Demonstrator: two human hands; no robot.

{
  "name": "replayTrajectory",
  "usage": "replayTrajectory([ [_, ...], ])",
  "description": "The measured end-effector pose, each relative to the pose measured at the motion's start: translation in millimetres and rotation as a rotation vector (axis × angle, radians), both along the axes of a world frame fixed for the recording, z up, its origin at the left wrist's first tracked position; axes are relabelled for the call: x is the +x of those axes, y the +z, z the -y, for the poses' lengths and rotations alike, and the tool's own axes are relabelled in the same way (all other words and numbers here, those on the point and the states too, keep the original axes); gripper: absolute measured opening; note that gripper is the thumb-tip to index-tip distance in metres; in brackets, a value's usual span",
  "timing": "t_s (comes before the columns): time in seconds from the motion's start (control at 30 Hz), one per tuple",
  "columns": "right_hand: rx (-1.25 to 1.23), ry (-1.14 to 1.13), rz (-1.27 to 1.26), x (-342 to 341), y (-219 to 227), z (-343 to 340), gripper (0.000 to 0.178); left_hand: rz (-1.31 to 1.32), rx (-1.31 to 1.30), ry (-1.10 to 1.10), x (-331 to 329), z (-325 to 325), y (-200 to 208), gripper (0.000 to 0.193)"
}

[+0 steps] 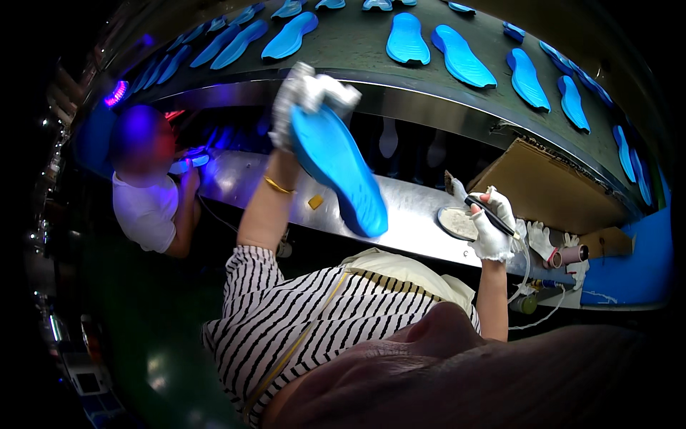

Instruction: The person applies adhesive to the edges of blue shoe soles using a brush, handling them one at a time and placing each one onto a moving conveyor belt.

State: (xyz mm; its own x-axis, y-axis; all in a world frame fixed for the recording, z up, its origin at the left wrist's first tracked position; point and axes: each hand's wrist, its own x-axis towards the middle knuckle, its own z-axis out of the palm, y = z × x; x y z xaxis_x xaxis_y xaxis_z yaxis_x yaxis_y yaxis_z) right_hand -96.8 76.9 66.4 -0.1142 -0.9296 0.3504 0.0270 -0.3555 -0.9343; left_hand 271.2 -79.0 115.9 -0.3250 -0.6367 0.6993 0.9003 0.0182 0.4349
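Note:
My left hand (304,100), in a white glove with bare fingertips hidden behind its load, grips a bright blue shoe sole (339,171) by its upper end. The sole hangs tilted over the metal ledge, its other end pointing down toward my striped top. In my right hand (494,227), gloved in white with some fingertips bare, is a black-handled brush (489,214) with a pale tube trailing from it. The brush's head points up and left, above a shallow dish (457,223) with a whitish surface on the ledge.
Several blue soles (407,39) lie on a dark green conveyor belt (357,53) beyond the ledge. A cardboard box (550,182), spare gloves (541,239) and a pinkish roll (572,255) sit at the right. A small yellow piece (315,202) rests on the metal ledge (236,171). Another person (146,207) works at the left.

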Motion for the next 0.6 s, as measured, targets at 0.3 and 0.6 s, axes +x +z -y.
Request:
replayTrajectory([
  [0.3, -0.015, 0.19, -0.008, 27, 12, 4, 0.02, 0.243, 0.753, -0.35, -89, -112, -75, 0.09],
  [0.6, -0.099, 0.02, -0.111, 49, 23, 33, 0.018, 0.174, 0.779, -0.124, -152, -113, -72, 0.07],
])
